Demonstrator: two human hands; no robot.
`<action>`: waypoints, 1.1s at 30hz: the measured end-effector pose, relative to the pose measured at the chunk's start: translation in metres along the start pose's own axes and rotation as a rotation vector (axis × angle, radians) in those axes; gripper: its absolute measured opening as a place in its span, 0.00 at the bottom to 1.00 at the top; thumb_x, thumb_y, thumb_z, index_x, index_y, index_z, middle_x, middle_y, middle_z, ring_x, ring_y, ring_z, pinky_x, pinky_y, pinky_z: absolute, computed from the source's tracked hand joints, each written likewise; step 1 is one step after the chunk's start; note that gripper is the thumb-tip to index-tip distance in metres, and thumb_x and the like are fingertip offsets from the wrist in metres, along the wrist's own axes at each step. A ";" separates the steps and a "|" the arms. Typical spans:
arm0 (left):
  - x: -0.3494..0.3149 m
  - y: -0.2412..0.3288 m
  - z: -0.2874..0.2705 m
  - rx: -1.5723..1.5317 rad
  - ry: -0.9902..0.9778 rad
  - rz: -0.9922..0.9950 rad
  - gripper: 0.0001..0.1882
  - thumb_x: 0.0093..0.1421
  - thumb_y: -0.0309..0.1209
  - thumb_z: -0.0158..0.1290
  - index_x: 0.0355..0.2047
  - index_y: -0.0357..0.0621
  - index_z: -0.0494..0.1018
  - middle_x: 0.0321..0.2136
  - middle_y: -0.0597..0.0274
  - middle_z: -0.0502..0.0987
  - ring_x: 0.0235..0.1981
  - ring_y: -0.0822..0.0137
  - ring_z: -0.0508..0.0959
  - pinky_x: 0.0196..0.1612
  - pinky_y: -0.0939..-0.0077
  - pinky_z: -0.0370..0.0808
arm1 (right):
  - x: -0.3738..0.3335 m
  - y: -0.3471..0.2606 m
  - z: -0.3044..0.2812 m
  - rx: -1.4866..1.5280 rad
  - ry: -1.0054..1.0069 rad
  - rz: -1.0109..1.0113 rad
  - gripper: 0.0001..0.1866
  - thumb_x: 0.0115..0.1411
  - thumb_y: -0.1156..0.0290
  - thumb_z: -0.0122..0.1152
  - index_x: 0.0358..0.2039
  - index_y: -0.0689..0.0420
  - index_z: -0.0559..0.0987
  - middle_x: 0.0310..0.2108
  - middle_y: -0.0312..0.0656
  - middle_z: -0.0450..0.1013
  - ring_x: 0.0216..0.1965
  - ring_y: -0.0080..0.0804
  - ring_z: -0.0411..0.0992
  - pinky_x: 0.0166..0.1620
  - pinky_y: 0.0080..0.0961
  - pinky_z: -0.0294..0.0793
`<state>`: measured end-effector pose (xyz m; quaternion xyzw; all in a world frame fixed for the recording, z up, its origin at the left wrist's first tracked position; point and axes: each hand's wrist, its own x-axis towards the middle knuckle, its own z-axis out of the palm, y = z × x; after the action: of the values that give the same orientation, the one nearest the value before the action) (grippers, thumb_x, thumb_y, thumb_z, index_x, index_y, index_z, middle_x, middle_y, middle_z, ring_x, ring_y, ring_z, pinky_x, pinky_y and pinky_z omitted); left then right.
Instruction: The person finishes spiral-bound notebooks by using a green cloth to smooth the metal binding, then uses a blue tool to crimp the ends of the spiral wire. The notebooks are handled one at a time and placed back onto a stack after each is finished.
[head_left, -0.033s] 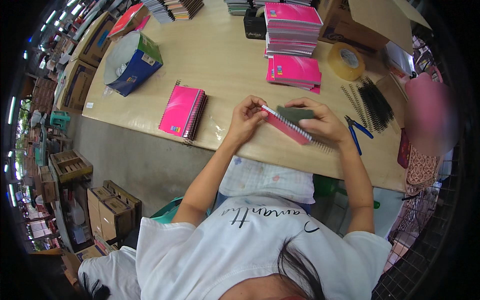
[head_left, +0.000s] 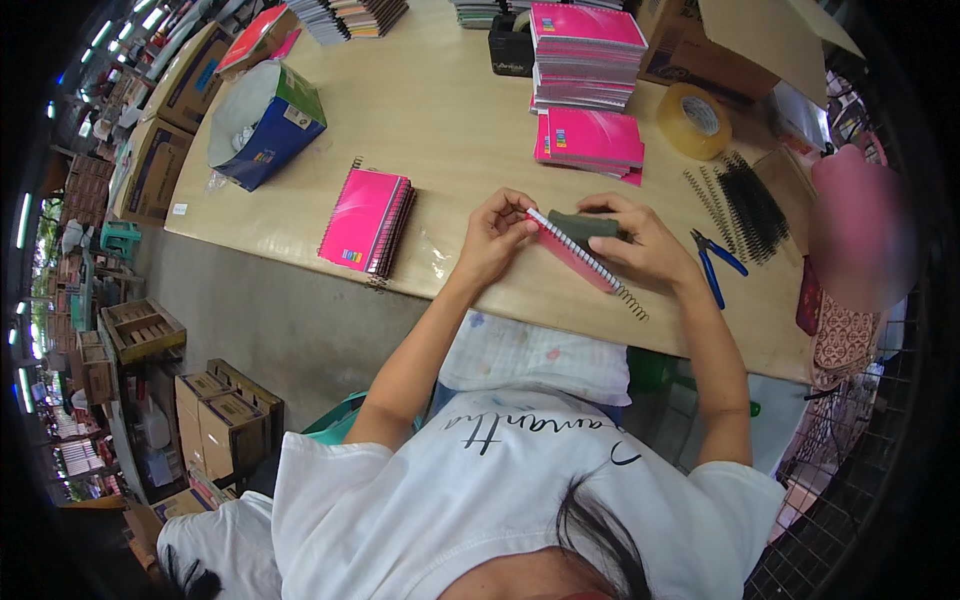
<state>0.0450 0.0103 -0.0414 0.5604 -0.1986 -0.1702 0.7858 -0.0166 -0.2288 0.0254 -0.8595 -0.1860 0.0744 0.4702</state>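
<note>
My left hand [head_left: 499,232] pinches the upper-left end of a pink notebook [head_left: 568,262], held on edge above the table with its white, punched spine side up. A dark spiral wire coil [head_left: 632,302] runs along that side and sticks out past the lower-right end. My right hand [head_left: 640,238] is closed on a dark green pad [head_left: 582,228], which lies against or just beside the coil; I cannot tell whether they touch. Right of that hand, blue-handled pliers [head_left: 718,268] lie on the table near several loose coils [head_left: 752,210].
Coil-bound pink notebooks [head_left: 365,222] are stacked at left. Pink notebook piles [head_left: 588,140] stand ahead, beside a tape roll [head_left: 694,122] and black tape dispenser [head_left: 511,46]. A blue-green cut box [head_left: 268,128] is at far left, an open carton [head_left: 700,50] at far right.
The coil's protruding end was blurred and now shows sharply, angled lower. My right hand and the green pad have shifted slightly along the spine; my left hand keeps its grip.
</note>
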 end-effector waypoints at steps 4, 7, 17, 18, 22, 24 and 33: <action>-0.002 -0.001 0.003 -0.103 0.004 0.008 0.16 0.56 0.15 0.55 0.43 0.39 0.66 0.34 0.63 0.73 0.36 0.74 0.75 0.38 0.80 0.77 | -0.001 -0.006 0.007 0.996 0.030 0.014 0.18 0.56 0.67 0.59 0.43 0.67 0.79 0.52 0.45 0.69 0.53 0.34 0.68 0.55 0.28 0.67; -0.002 -0.001 0.003 -0.133 0.020 -0.011 0.19 0.55 0.15 0.56 0.45 0.40 0.64 0.34 0.63 0.73 0.36 0.73 0.76 0.36 0.81 0.77 | 0.005 -0.003 0.005 0.386 0.110 -0.014 0.17 0.56 0.70 0.59 0.44 0.67 0.78 0.53 0.43 0.68 0.53 0.31 0.67 0.56 0.27 0.66; -0.008 0.008 0.004 -0.131 -0.003 -0.023 0.24 0.56 0.16 0.56 0.50 0.43 0.61 0.37 0.60 0.75 0.37 0.72 0.77 0.40 0.78 0.78 | 0.013 0.007 0.012 0.067 0.164 -0.010 0.20 0.57 0.66 0.61 0.48 0.62 0.78 0.55 0.49 0.68 0.55 0.41 0.67 0.55 0.33 0.68; -0.008 0.012 0.006 -0.123 -0.008 -0.019 0.25 0.56 0.16 0.56 0.52 0.44 0.60 0.37 0.60 0.75 0.38 0.72 0.77 0.41 0.77 0.78 | 0.015 0.006 0.012 -0.098 0.189 -0.047 0.22 0.56 0.66 0.62 0.50 0.62 0.77 0.55 0.49 0.67 0.55 0.42 0.67 0.54 0.33 0.68; -0.015 0.030 0.009 -0.155 0.008 -0.006 0.36 0.56 0.16 0.56 0.62 0.45 0.53 0.43 0.54 0.76 0.40 0.71 0.78 0.45 0.77 0.77 | -0.020 0.015 -0.001 -0.156 0.471 -0.073 0.27 0.54 0.65 0.66 0.53 0.60 0.74 0.56 0.51 0.65 0.53 0.47 0.67 0.54 0.35 0.69; -0.021 0.034 0.005 -0.156 0.030 -0.012 0.40 0.57 0.16 0.55 0.66 0.46 0.49 0.46 0.51 0.76 0.41 0.70 0.78 0.46 0.76 0.77 | -0.066 0.023 -0.006 -0.436 0.699 0.318 0.28 0.53 0.65 0.67 0.54 0.60 0.72 0.55 0.51 0.65 0.54 0.48 0.65 0.57 0.39 0.64; -0.029 0.050 0.015 -0.047 0.067 -0.012 0.39 0.57 0.17 0.55 0.66 0.42 0.50 0.38 0.52 0.80 0.42 0.68 0.79 0.47 0.74 0.76 | -0.127 0.047 0.008 -0.908 0.643 0.399 0.21 0.59 0.67 0.59 0.53 0.60 0.72 0.49 0.48 0.66 0.52 0.48 0.65 0.56 0.42 0.63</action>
<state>0.0145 0.0283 0.0070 0.5485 -0.1649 -0.1608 0.8038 -0.1242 -0.2952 -0.0241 -0.9725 0.1178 -0.1900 0.0651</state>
